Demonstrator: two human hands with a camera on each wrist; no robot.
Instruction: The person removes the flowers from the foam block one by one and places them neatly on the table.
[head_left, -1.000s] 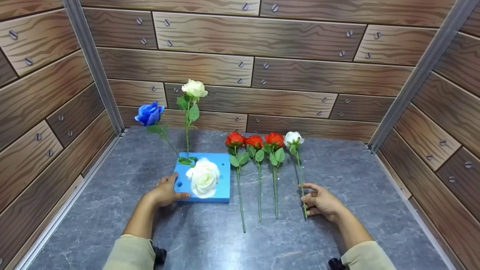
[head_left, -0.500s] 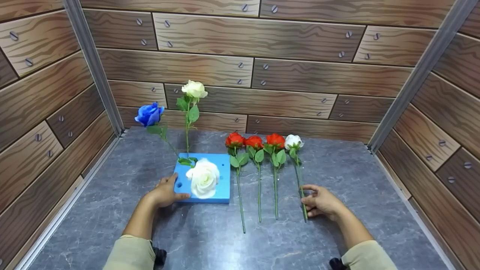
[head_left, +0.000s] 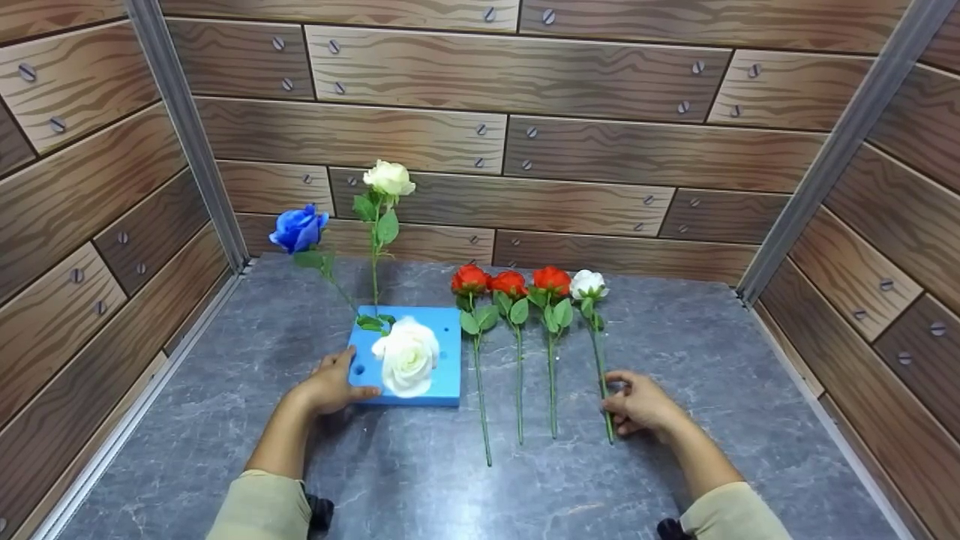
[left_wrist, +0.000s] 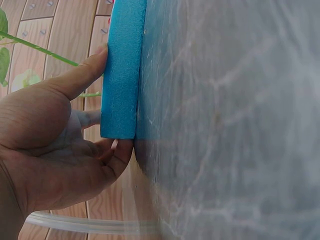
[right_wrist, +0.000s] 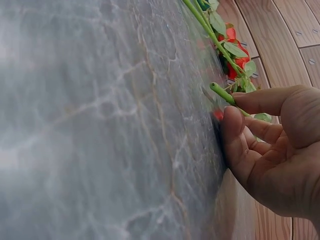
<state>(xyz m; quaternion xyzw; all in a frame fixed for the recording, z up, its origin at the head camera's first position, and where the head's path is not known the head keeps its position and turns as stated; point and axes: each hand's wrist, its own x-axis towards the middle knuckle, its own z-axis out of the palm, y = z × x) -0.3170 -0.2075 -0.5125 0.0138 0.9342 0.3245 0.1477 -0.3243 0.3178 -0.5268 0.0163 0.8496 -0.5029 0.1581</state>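
My left hand (head_left: pixel 328 385) grips the near left corner of a light blue foam block (head_left: pixel 448 379) with holes in its top. In the left wrist view the thumb lies against the foam block (left_wrist: pixel 122 85) and the fingers bend at its end. A blue rose (head_left: pixel 298 228), a cream rose (head_left: pixel 389 178) and a large white rose (head_left: pixel 409 358) stand in the block. To the right, my right hand (head_left: pixel 641 403) pinches the lower stem of another white rose (head_left: pixel 589 284). In the right wrist view, its green stem end (right_wrist: pixel 220 91) pokes out past thumb and forefinger.
Three red roses, the left one (head_left: pixel 470 279), the middle one (head_left: pixel 509 283) and the right one (head_left: pixel 551 280), lie side by side between block and right hand. The grey marbled table (head_left: pixel 420 480) is walled by wood-patterned panels (head_left: pixel 517 75).
My right hand and the pinched white rose have shifted slightly; the stem's lower end has slid a little toward me. The left hand and the block have stayed put.
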